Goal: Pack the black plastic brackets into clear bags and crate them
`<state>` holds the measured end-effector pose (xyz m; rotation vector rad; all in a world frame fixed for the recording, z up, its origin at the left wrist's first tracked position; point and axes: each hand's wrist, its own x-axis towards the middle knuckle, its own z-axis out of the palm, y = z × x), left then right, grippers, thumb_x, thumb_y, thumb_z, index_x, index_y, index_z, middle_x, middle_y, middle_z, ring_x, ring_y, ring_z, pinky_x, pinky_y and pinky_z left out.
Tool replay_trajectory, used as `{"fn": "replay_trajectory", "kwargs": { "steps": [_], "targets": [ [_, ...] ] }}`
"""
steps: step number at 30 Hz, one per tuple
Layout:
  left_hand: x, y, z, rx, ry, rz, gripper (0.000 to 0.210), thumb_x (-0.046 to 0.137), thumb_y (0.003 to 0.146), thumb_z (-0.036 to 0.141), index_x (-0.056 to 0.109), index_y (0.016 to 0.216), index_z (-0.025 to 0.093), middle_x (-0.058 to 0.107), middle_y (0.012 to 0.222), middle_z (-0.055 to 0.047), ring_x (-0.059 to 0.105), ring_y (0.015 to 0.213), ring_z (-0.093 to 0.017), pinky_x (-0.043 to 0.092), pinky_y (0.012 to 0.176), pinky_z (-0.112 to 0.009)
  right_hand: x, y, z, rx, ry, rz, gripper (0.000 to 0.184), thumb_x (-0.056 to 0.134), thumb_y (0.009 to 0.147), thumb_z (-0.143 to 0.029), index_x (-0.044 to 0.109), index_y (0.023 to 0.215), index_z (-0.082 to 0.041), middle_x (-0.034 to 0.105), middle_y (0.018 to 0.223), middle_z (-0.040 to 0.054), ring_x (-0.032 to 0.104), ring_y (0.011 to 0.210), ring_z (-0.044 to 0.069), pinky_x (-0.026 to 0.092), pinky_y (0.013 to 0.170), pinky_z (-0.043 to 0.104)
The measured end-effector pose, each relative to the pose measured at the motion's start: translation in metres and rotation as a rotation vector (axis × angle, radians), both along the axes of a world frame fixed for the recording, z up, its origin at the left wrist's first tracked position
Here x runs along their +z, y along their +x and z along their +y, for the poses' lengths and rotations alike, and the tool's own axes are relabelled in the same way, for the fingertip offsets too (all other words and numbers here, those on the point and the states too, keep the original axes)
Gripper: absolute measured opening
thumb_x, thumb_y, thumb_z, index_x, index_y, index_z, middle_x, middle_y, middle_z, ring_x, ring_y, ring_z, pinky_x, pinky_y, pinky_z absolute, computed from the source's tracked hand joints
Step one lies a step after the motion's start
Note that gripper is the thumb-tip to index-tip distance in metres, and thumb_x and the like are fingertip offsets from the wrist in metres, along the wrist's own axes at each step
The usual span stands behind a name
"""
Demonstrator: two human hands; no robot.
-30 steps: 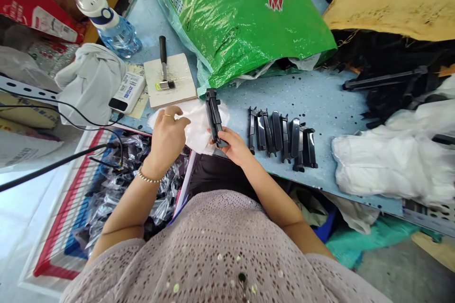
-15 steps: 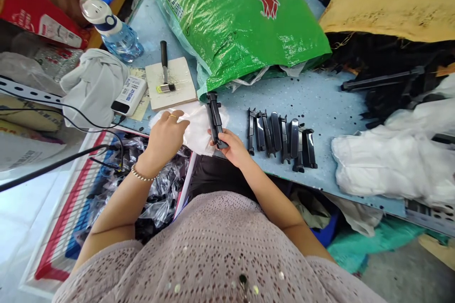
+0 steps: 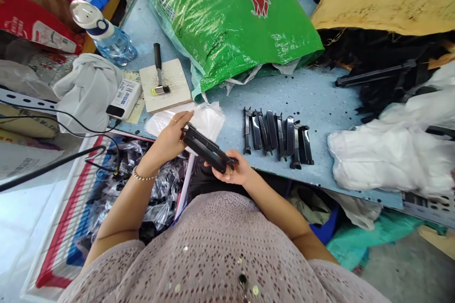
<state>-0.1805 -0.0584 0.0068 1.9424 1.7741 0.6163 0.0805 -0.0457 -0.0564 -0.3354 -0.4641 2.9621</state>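
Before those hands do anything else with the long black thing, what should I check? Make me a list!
1. Right hand holding the black part: ok, its fingers are around the near end.
2. Left hand gripping the other end: cannot tell; the hand is right there, but its grip is partly hidden.
3. Hammer away from the hands: ok, it lies on the pale board.
4. White plastic smooth: not ok, it is wrinkled.
5. Row of black parts apart from the right hand: ok, there is a gap.
6. Underside of the held part undamaged: cannot tell, it faces away.
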Motion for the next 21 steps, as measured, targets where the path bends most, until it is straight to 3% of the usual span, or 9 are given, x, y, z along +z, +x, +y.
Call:
{"fn": "replay_trajectory", "kwargs": {
  "steps": [3, 6, 8, 10, 13, 16, 18, 21],
  "targets": [
    [0.001, -0.002, -0.012, 0.056, 0.006, 0.002, 0.085, 0.056, 0.075, 0.007, 0.041, 0.158, 0.019, 0.045, 0.160, -0.017, 0.065, 0.123, -0.028, 0.061, 0.098, -0.040, -0.009, -0.004, 0.001, 0.053, -0.142, 0.012, 0.064, 0.054, 0.083, -0.066, 0.064, 0.111, -0.010, 0.062, 0.062, 0.0006, 0.030, 0.042, 0.007, 0.019, 0.030, 0.017],
    [0.002, -0.001, -0.023, 0.130, 0.010, 0.014, 0.087, 0.057, 0.077, 0.008, 0.037, 0.161, 0.021, 0.042, 0.163, -0.020, 0.072, 0.099, -0.021, 0.064, 0.088, -0.036, -0.014, -0.009, 0.003, 0.065, -0.176, 0.004, 0.064, 0.053, 0.084, -0.063, 0.062, 0.116, -0.008, 0.061, 0.063, 0.0014, 0.029, 0.045, 0.008, 0.018, 0.031, 0.016],
    [0.002, 0.006, -0.028, 0.143, 0.034, 0.036, 0.086, 0.054, 0.078, 0.005, 0.037, 0.161, 0.019, 0.042, 0.163, -0.021, 0.073, 0.104, -0.023, 0.063, 0.095, -0.039, -0.015, -0.014, 0.004, 0.028, -0.169, -0.031, 0.061, 0.053, 0.084, -0.062, 0.063, 0.114, -0.009, 0.061, 0.065, 0.0013, 0.029, 0.046, 0.009, 0.019, 0.033, 0.017],
    [0.000, 0.021, -0.034, 0.063, 0.078, 0.051, 0.086, 0.051, 0.080, 0.002, 0.035, 0.163, 0.018, 0.042, 0.163, -0.021, 0.067, 0.125, -0.029, 0.060, 0.106, -0.044, -0.015, -0.020, 0.007, -0.029, -0.118, -0.096, 0.057, 0.055, 0.084, -0.064, 0.063, 0.107, -0.012, 0.060, 0.065, 0.0010, 0.030, 0.047, 0.009, 0.023, 0.035, 0.018],
    [-0.005, 0.050, -0.042, -0.218, 0.114, 0.014, 0.090, 0.045, 0.084, -0.001, 0.021, 0.167, 0.021, 0.039, 0.166, -0.018, 0.049, 0.149, -0.032, 0.055, 0.115, -0.048, -0.008, -0.028, 0.011, -0.267, 0.131, -0.348, 0.045, 0.060, 0.085, -0.064, 0.061, 0.092, -0.020, 0.059, 0.067, -0.0004, 0.041, 0.052, 0.011, 0.036, 0.042, 0.021],
    [-0.007, 0.070, -0.047, -0.376, 0.113, -0.049, 0.092, 0.042, 0.085, -0.002, 0.013, 0.169, 0.022, 0.038, 0.167, -0.018, 0.042, 0.154, -0.029, 0.052, 0.119, -0.049, 0.006, -0.028, 0.006, -0.500, 0.608, -0.661, 0.030, 0.073, 0.085, -0.049, 0.064, 0.096, -0.023, 0.064, 0.083, 0.0009, 0.061, 0.079, 0.018, 0.053, 0.067, 0.028],
    [0.001, 0.073, -0.050, -0.387, 0.123, -0.075, 0.084, 0.046, 0.088, 0.002, 0.023, 0.167, 0.020, 0.045, 0.162, -0.020, 0.049, 0.149, -0.030, 0.053, 0.118, -0.048, 0.017, -0.021, -0.004, -0.459, 0.849, -0.646, 0.035, 0.079, 0.084, -0.039, 0.066, 0.114, -0.024, 0.068, 0.100, 0.0030, 0.064, 0.098, 0.022, 0.056, 0.086, 0.034],
    [0.026, 0.061, -0.067, -0.322, 0.120, -0.102, 0.061, 0.054, 0.095, 0.013, 0.049, 0.155, 0.025, 0.063, 0.145, -0.015, 0.065, 0.133, -0.027, 0.057, 0.113, -0.044, 0.035, -0.003, -0.016, -0.248, 0.901, -0.353, 0.055, 0.076, 0.088, -0.039, 0.057, 0.138, -0.025, 0.069, 0.115, 0.0059, 0.066, 0.104, 0.022, 0.056, 0.095, 0.040]
  ]
}}
